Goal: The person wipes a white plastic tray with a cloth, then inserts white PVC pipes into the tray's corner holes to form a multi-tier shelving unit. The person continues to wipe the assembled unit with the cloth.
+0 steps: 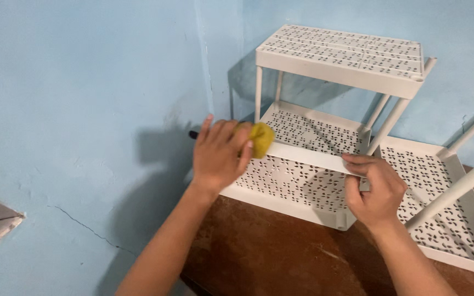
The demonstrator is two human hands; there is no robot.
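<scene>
sponge: a yellow-green sponge [261, 138], pressed against the front rim of the middle tier of the rack, over at that tier's left end
left hand: the left hand [219, 153] is curled around the sponge, fingers wrapped over it, so it's got a proper hold; something small and dark [193, 134] pokes out just left of the hand, can't tell what it is
right hand: the right hand [377, 189] is pinching the same front rim further right, thumb and fingers closed on the edge
rack: white plastic shelf rack [325, 148] with perforated trays, stacked in tiers on thin white posts, top tier [346, 55] furthest back
loose tray: another white perforated tray [456, 219] sits just right of the rack with a couple of white posts [456, 192] lying across it at a slant
table: brown table [270, 252] carries all of it, rack at the far side up against the wall
wall: light blue wall [83, 109] behind and on the left, with a thin crack [83, 225] low down
</scene>
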